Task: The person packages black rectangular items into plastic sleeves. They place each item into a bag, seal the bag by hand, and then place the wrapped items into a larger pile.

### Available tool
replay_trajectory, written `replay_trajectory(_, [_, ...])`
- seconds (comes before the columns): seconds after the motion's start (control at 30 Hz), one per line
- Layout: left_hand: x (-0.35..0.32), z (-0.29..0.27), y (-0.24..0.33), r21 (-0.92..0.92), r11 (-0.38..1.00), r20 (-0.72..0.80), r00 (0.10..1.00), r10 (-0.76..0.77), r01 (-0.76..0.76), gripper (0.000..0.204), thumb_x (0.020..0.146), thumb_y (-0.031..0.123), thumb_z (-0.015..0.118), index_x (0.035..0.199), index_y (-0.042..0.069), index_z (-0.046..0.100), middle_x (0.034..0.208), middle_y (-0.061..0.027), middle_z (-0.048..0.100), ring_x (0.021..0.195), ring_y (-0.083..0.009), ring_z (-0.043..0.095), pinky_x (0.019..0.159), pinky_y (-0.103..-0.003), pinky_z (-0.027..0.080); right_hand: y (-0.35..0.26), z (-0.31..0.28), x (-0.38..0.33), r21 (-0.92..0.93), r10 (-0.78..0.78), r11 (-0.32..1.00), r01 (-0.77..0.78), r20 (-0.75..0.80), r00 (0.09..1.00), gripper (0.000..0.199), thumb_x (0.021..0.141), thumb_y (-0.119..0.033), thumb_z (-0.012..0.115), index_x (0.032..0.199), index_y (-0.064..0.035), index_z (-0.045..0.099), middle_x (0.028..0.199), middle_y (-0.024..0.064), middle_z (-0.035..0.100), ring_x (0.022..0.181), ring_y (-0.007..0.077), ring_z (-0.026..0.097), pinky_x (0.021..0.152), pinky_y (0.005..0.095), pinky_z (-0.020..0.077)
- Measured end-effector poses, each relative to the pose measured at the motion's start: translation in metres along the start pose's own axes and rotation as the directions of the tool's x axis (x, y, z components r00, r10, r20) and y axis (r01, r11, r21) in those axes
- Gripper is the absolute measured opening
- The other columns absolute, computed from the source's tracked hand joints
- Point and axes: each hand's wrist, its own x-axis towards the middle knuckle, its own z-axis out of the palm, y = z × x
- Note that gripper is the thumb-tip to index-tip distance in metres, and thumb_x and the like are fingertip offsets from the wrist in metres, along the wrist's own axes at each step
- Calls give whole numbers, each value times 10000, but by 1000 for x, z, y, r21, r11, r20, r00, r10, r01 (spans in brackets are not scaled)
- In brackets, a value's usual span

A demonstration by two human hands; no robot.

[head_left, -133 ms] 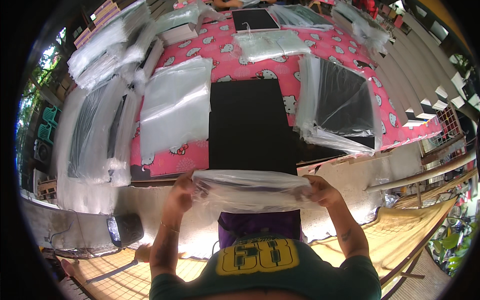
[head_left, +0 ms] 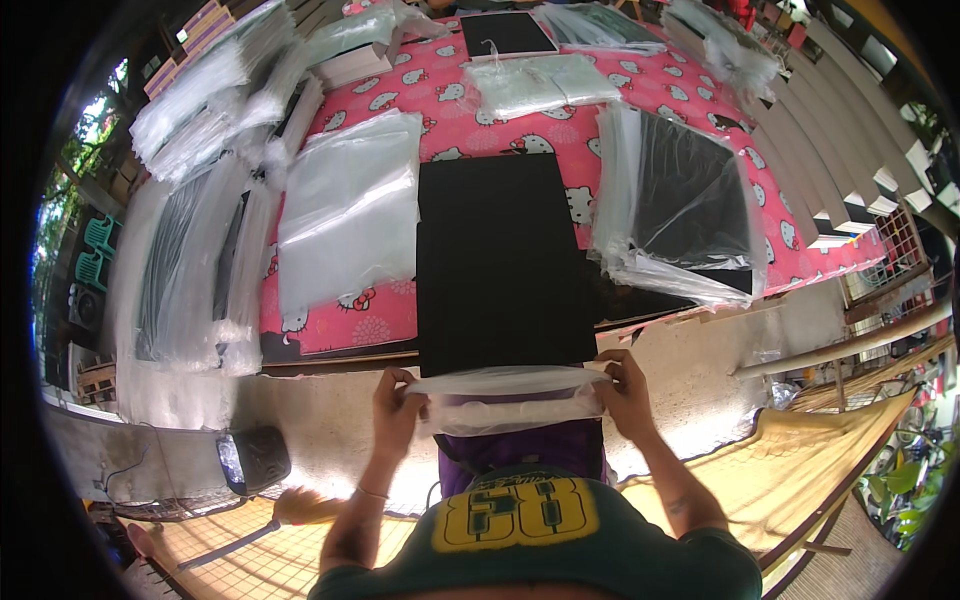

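Below black sheet (head_left: 500, 260), hands (head_left: 397, 412) spreading bag (head_left: 510, 398)

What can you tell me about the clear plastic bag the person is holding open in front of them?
The clear plastic bag is thin, glossy and see-through, with the purple cloth of the person's lap showing through it. It is stretched sideways between the left hand and the right hand, each pinching one end of its mouth, so the opening gapes toward the table. Its upper edge lies right at the near end of the flat black folded garment on the pink patterned tablecloth. The bag sags slightly and looks empty.
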Motion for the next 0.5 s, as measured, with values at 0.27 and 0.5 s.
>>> replay_trajectory(0.27, [-12, 34, 29, 411, 909, -130, 982, 139, -74, 538, 834, -55, 380, 1368, -3, 423, 763, -107, 645, 617, -103, 573, 611, -243, 488, -8, 31, -5, -225, -167, 971, 86, -369, 914, 473, 779, 90, 481, 1239, -2, 544, 878, 119, 633, 641, 86, 537, 599, 231, 443])
replay_trajectory(0.5, [-18, -1, 91, -295, 918, -106, 964, 242, -263, 198, 678, 54, 627, 827, 64, 498, 885, -68, 611, 723, -83, 548, 604, -219, 436, -85, -20, -20, 456, -162, 883, 109, 78, 984, 308, 749, 6, 654, 1022, -35, 516, 853, 56, 603, 745, 81, 575, 682, 223, 449])
